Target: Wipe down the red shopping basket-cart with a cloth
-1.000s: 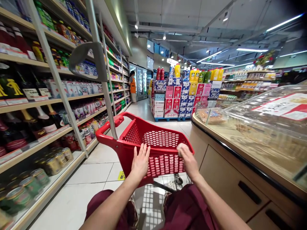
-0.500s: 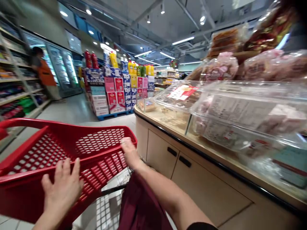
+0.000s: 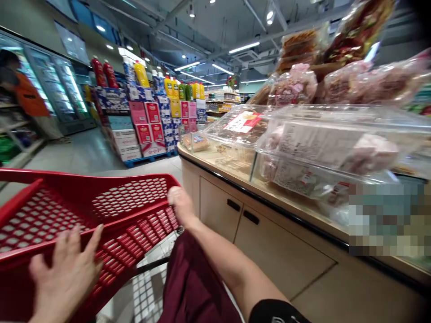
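The pale wooden tabletop (image 3: 215, 162), built over cabinet doors, takes up the right side of the view; a pixelated patch hides part of its near end. Behind, at far left, stand glass-door coolers (image 3: 50, 85), and on the floor between lies a blue pallet loaded with a stack of boxes (image 3: 148, 121), drink bottles (image 3: 141, 74) along its top. The red shopping cart (image 3: 117, 222) is at lower left, its front corner pointing toward the tabletop and just beside it. A co-worker in an orange vest (image 3: 32, 96), blurred, is over by the coolers.

Judging by how things lie, the handling of the cart is only partly settled: it is alongside the tabletop and one hand has it, while the other has no hold. The clear plastic packages (image 3: 313, 143) and the bagged goods (image 3: 292, 85) sit on the tabletop display, well apart from both hands.

The left hand (image 3: 65, 273) has a wide grip, fingers spread and closed round nothing, laid over the cart's near side with the fingertips about level with the rim; whether it touches is unclear. The right hand (image 3: 182, 207) has a tight grip, fingers curled, apparently round the rim at the cart's front corner; its fingertips are too blurred to make out.
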The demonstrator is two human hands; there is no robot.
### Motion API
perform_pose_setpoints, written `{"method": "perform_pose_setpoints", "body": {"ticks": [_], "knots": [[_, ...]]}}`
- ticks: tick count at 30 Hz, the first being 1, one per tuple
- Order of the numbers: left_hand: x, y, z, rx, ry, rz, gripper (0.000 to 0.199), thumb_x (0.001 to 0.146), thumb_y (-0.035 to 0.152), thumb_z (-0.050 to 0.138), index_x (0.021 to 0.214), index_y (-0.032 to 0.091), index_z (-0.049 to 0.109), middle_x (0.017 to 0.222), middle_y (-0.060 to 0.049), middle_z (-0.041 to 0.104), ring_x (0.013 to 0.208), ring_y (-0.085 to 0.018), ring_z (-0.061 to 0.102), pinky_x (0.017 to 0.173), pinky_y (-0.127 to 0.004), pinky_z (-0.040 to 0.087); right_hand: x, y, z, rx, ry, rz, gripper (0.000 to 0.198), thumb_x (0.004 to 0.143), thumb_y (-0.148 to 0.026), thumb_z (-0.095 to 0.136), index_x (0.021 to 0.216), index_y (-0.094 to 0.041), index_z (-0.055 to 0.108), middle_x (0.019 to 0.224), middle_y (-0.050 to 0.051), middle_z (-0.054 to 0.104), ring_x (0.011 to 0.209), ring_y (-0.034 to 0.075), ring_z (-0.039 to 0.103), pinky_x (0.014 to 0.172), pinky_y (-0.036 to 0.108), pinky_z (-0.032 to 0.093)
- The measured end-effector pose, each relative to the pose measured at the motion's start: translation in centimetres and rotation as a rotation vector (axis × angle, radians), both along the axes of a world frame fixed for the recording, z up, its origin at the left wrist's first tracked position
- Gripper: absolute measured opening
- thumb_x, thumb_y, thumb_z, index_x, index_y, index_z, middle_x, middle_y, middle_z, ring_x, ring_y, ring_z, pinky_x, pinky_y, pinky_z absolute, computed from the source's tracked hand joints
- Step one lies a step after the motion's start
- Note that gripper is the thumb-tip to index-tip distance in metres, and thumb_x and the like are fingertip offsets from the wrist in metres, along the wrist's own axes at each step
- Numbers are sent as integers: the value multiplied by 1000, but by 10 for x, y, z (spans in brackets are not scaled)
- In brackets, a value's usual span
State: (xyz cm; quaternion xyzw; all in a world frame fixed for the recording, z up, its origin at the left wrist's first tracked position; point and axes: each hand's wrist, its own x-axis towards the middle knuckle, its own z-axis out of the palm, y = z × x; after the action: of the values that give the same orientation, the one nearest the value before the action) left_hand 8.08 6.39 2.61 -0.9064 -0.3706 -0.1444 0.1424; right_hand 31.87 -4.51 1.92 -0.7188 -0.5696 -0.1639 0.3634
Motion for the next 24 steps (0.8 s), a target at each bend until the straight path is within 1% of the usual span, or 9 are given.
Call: {"method": "perform_pose_setpoints", "body": {"ticks": [2, 4, 6, 7, 9, 13, 17, 19, 24], "knots": [[0, -18, 13, 116, 4, 170, 57, 74, 29, 48, 129, 23, 38, 139, -11, 32, 131, -29, 15, 98, -54, 17, 0, -1, -9, 32, 52, 14, 44, 82, -8, 36, 125, -13, 44, 135, 11, 39, 128, 18, 28, 103, 40, 28], [2, -34, 21, 165, 38, 173, 58, 73, 23, 49, 130, 21, 36, 141, -16, 28, 131, -30, 15, 98, -56, 16, -6, 0, -25, 76, 44, 86, 43, 81, -8, 37, 122, -15, 48, 137, 10, 36, 130, 18, 24, 105, 40, 28], [3, -43, 24, 144, 53, 183, 60, 73, 20, 48, 131, 23, 34, 142, -16, 26, 132, -29, 16, 99, -55, 15, -13, 0, -45, 138, 12, 154, 42, 82, -11, 36, 120, -20, 50, 134, 5, 41, 127, 14, 31, 104, 34, 31], [3, -44, 23, 126, 61, 187, 62, 72, 19, 48, 132, 24, 33, 142, -15, 25, 132, -29, 16, 100, -55, 15, -16, -3, -56, 174, 45, 95, 44, 82, -11, 35, 123, -23, 47, 135, 3, 40, 125, 13, 33, 102, 32, 33], [0, -46, 21, 96, 64, 198, 66, 70, 17, 49, 133, 25, 31, 143, -14, 23, 132, -28, 15, 101, -55, 13, -19, -12, -81, 203, 79, 90, 50, 80, -8, 32, 127, -20, 43, 137, 5, 37, 126, 16, 32, 101, 37, 35], [-4, -46, 13, 66, 33, 202, 70, 68, 13, 49, 134, 26, 28, 144, -13, 20, 133, -28, 12, 102, -56, 10, -14, -35, -119, 124, 61, 69, 63, 68, 1, 29, 121, -26, 49, 129, 2, 48, 115, 13, 47, 87, 27, 47], [-1, -48, 7, 48, -17, 193, 70, 69, 14, 49, 134, 27, 27, 145, -13, 18, 133, -28, 10, 102, -56, 10, 3, -37, -118, 264, 101, -11, 61, 69, -3, 32, 125, -20, 45, 134, 6, 40, 120, 18, 41, 97, 36, 40], [1, -49, 5, 43, -47, 206, 69, 70, 17, 50, 134, 25, 28, 145, -13, 18, 133, -29, 9, 103, -56, 9, 8, -30, -116, 306, 113, -59, 57, 69, -6, 33, 124, -17, 47, 133, 8, 39, 120, 21, 40, 96, 39, 39], [2, -53, 4, 25, -72, 197, 67, 71, 19, 50, 134, 23, 28, 145, -12, 18, 133, -28, 7, 103, -57, 9, 4, -28, -129, 98, 73, 23, 55, 66, -5, 30, 113, -19, 55, 125, 8, 46, 113, 22, 46, 84, 35, 47]]}}
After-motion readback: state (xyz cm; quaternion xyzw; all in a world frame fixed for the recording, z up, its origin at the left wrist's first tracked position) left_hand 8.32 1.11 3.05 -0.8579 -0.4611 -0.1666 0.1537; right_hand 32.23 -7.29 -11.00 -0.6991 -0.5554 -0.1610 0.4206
